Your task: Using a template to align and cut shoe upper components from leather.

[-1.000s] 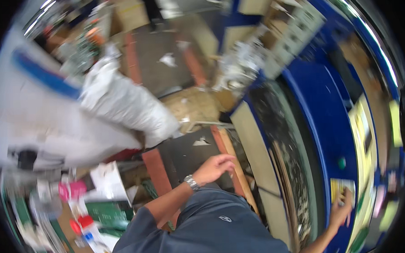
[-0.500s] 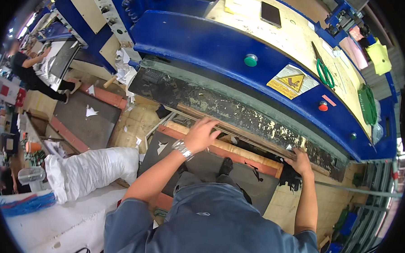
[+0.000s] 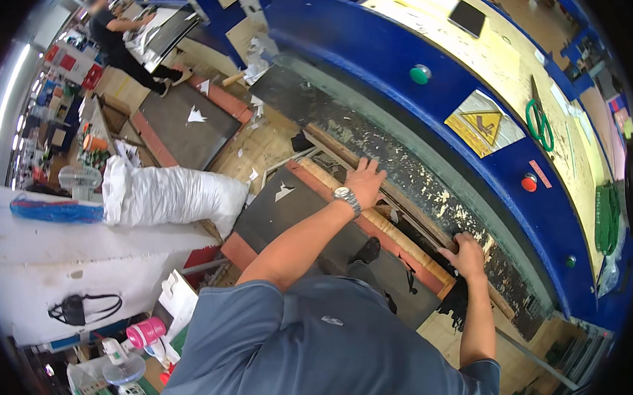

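Note:
A long wooden strip [image 3: 416,218] runs along the front edge of a dark, scuffed machine bed [image 3: 371,153]. My left hand [image 3: 365,185] lies over this strip with its fingers spread toward the bed, and a metal watch [image 3: 346,202] is on that wrist. Farther right along the same edge is my right hand [image 3: 469,256], its thumb apart from the fingers, which rest at the bed's rim. I see nothing held in either hand. Below the strip is a narrow gap, then a pale wooden rail [image 3: 345,196].
Above the bed spans a blue machine beam [image 3: 367,61] with a green button [image 3: 420,74], a red button [image 3: 528,182] and a warning sign [image 3: 484,123]. Green-handled scissors [image 3: 539,124] and a phone [image 3: 467,18] lie on its top. A white sack [image 3: 175,196] stands left; another person [image 3: 115,40] works beyond.
My view has swung left, bringing in a pink-topped item and a black strap. My left hand has shifted onto the strip with fingers spread. My right hand stays at the bed's edge.

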`<state>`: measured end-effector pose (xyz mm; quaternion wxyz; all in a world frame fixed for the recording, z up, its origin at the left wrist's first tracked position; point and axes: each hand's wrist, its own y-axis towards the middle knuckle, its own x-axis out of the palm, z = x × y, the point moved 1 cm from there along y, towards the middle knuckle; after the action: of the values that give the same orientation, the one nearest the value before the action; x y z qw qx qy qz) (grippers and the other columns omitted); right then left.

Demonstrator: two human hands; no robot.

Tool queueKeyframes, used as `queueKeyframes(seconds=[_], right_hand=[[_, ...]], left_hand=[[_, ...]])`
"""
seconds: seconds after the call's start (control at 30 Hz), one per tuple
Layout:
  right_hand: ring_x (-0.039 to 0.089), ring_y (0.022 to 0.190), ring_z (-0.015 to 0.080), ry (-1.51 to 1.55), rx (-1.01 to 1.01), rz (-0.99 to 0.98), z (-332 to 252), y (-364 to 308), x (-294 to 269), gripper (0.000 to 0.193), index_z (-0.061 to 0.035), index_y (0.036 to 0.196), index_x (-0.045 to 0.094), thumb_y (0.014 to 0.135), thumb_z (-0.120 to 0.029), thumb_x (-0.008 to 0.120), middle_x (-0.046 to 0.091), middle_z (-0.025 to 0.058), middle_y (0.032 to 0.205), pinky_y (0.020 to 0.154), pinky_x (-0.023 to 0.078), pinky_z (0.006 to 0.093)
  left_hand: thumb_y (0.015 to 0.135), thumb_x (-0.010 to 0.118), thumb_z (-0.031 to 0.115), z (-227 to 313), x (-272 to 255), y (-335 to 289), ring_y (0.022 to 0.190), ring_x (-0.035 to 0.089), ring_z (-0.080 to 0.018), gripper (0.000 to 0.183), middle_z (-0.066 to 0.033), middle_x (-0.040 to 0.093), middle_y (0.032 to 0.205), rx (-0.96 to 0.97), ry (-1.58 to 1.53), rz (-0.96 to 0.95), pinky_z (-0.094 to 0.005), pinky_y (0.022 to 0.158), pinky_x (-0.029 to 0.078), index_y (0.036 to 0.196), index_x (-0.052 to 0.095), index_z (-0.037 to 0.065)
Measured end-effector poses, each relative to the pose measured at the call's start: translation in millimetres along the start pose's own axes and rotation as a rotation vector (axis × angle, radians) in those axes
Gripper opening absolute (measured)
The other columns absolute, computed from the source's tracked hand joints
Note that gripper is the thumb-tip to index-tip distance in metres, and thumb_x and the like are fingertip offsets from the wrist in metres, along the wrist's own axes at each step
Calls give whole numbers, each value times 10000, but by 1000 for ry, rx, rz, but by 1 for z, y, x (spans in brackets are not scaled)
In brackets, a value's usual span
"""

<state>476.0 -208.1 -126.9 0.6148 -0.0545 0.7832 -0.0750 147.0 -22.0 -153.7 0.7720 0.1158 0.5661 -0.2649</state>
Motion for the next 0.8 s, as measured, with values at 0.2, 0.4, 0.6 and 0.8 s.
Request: queueKeyframes(seconds=[0.2, 0.4, 0.6, 0.8], right_hand=[[658, 1069, 425, -68, 99, 71, -28, -25, 20, 423, -28, 1040, 665, 782, -258, 908, 650, 188, 1108, 890, 553, 508], [640, 1138, 435, -32, 214, -113, -75, -64, 31, 418, -15, 1060, 660, 790, -234, 890, 647, 212, 1168, 957, 538, 521], [701, 716, 269, 341, 352, 0, -88, -91, 18, 252, 26, 940, 725, 870, -179, 854, 723, 134, 859, 674, 556, 392], [658, 1164, 407, 247, 439, 304, -25, -117, 12, 242, 36, 1068, 700, 924, -140, 784, 685, 210, 1237, 973, 542, 444]], left_hand=[[819, 881, 288, -20, 12, -25, 1343, 468, -374, 543, -128, 548, 1380, 68, 36, 107, -637, 960, 518, 1290, 674, 115], [838, 855, 274, -45, 6, -92, 1323, 488, -361, 500, -118, 594, 1338, 128, -38, 61, -602, 931, 510, 1297, 707, 143], [938, 776, 383, -103, -19, -118, 1196, 603, -394, 484, -158, 691, 1221, 369, -350, -249, -525, 997, 515, 1314, 717, 85], [988, 727, 384, -146, -74, -59, 1280, 600, -415, 510, -198, 667, 1327, 165, -442, -77, -469, 1110, 482, 1385, 669, 69]])
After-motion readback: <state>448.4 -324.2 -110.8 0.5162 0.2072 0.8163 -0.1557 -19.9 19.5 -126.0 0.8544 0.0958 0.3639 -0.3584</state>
